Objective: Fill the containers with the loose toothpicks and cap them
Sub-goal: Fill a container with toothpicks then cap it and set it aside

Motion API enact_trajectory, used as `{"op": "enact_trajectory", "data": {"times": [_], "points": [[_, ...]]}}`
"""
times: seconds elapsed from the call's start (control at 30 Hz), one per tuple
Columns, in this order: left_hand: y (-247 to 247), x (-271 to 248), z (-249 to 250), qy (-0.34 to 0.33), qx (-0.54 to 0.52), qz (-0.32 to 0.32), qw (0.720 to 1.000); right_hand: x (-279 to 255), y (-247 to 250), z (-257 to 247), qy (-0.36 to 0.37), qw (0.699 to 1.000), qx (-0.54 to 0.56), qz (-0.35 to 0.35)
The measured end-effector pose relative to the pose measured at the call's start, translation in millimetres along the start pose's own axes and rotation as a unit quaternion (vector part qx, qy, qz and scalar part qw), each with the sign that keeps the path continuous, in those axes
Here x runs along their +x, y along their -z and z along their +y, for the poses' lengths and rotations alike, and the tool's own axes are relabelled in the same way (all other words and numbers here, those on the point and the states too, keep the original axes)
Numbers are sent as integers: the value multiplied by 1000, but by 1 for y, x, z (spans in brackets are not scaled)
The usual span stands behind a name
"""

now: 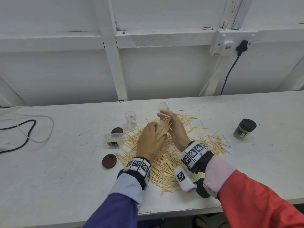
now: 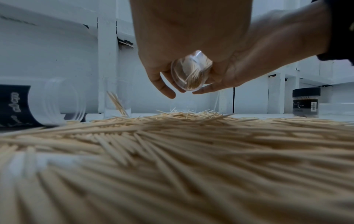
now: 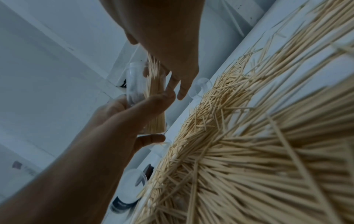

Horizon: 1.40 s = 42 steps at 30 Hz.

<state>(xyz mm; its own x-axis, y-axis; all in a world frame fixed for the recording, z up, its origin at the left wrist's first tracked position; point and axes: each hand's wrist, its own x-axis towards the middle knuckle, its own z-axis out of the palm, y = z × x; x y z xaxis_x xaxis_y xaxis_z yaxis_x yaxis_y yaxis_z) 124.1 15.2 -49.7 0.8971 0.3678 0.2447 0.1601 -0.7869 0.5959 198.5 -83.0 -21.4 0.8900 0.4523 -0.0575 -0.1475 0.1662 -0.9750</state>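
Above the bench [image 1: 65, 178], the right hand [image 1: 174, 127] is gripping a tilted clear container [image 3: 147, 97] so the left hand [image 1: 148, 142], pinching a toothpick bundle [image 1: 164, 129], is feeding it in.

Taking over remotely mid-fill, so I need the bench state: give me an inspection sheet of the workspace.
Surface: white bench, worn paint.
Job's things: loose toothpicks heaped at the centre; held container partly filled; upright container nearly empty; another upright container; labelled container lying on its side; two dark red caps off; capped full jar at the right.
Clutter: nothing seen.
Hands: right hand grips the held container; left hand feeds a toothpick bundle into it.
Cables: black and white cables on the bench at the left; black lead from the wall socket.
Surroundings: white panelled wall.
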Motion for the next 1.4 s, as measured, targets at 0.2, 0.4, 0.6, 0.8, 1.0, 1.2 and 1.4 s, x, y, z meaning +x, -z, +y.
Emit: {"op": "enact_trajectory", "data": {"times": [0.2,0.4,0.6,0.8,1.0,1.2,1.4], "points": [[-2,0,0,-15,-17,-2,1000,-1,3,0,-10,1000,-2,16],[-4,1,-3,-13,-12,13,1000,-7,-2,6,-14,1000,-2,-5],[-1,0,0,-22,-13,21,999,1,2,10,-44,999,6,7],[1,-2,-2,-59,35,38,997,-2,8,8,-76,991,-84,-78],[-3,2,-9,-42,81,62,994,4,23,-17,-93,983,-89,-131],[-4,3,-10,-54,78,66,993,8,32,-24,-15,963,-253,-92],[-4,3,-9,-45,83,71,993,7,33,-23,-23,970,-212,-118]]}}
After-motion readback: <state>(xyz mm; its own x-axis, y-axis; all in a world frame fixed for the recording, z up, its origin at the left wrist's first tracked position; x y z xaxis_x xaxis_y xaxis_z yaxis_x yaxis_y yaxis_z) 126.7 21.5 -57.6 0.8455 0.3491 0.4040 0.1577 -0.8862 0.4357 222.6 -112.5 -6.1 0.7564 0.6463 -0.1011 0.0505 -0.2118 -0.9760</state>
